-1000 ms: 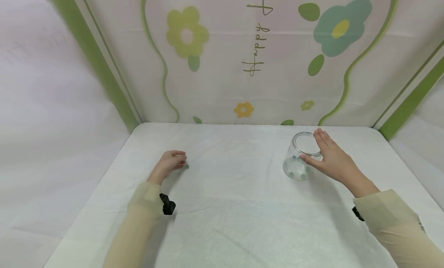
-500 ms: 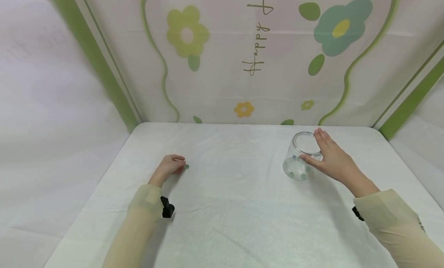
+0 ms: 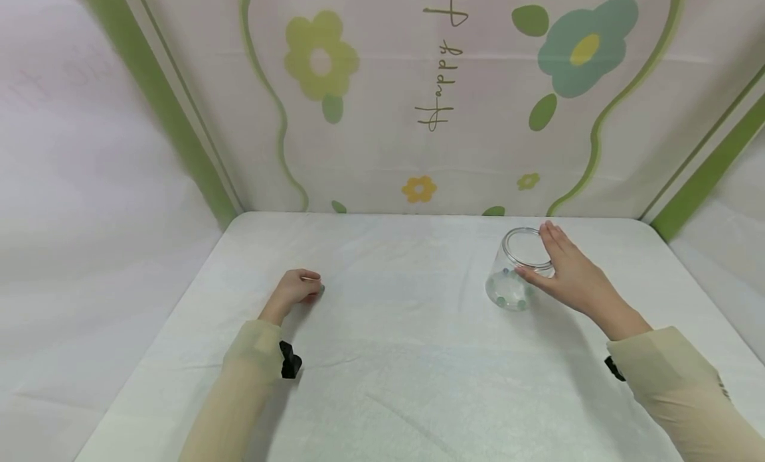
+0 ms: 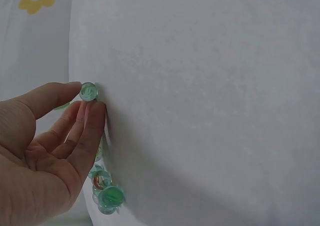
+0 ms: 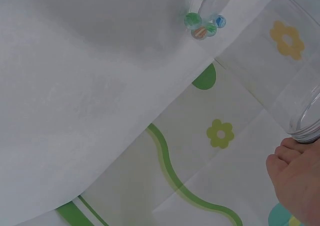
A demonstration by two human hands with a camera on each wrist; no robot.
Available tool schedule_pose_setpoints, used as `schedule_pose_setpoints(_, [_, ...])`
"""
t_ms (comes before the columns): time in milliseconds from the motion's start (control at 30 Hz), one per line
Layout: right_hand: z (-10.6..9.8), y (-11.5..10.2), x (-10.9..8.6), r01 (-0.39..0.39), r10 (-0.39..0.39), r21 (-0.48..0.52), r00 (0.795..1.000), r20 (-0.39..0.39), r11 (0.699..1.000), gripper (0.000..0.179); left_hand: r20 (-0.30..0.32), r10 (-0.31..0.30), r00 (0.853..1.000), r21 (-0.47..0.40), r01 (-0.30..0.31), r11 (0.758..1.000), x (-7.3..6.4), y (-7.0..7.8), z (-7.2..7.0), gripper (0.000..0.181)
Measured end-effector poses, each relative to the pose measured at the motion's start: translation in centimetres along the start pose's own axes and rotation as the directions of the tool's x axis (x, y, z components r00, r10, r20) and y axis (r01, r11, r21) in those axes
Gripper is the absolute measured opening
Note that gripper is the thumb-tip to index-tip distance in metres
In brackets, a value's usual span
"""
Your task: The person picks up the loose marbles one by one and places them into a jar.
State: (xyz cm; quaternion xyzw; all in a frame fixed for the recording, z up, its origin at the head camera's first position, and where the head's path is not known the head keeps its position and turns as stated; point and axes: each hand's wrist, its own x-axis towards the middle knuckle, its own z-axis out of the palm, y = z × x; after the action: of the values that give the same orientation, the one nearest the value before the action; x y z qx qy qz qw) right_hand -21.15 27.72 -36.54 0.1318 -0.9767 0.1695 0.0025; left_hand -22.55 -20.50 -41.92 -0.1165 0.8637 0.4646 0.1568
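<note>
On the left, the left hand (image 3: pixel 294 288) pinches a green glass marble (image 4: pixel 88 91) between thumb and fingertip — more marbles (image 4: pixel 110 197) showing past it. Rightward, an upright clear jar (image 3: pixel 501 264) contains marbles; the right hand (image 3: pixel 572 277) touches its rim — fingers together, thumb spread.

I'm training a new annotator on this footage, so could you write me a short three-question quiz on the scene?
1. True or false: the jar has nothing inside it.
2. Which hand is at the jar?
A) the left only
B) the right only
C) both
3. Fill in the colour: the marble at the fingertips of the left hand is ____.

Key:
1. False; several marbles lie in it.
2. B; the right hand rests against its rim.
3. Green.
</note>
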Motion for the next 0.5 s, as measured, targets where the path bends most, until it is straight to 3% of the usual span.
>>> schedule_pose_setpoints(300, [0.0, 0.0, 0.1, -0.003, 0.003, -0.009, 1.0, 0.005, 1.0, 0.1, 0.005, 0.021, 1.0, -0.045, -0.02, 0.999, 1.5, -1.3, -0.1, 0.038])
schedule_pose_setpoints(500, [0.1, 0.1, 0.1, 0.001, -0.001, -0.011, 1.0, -0.003, 1.0, 0.1, -0.023, -0.012, 1.0, -0.008, 0.012, 1.0, 0.4, -0.2, 0.2, 0.038])
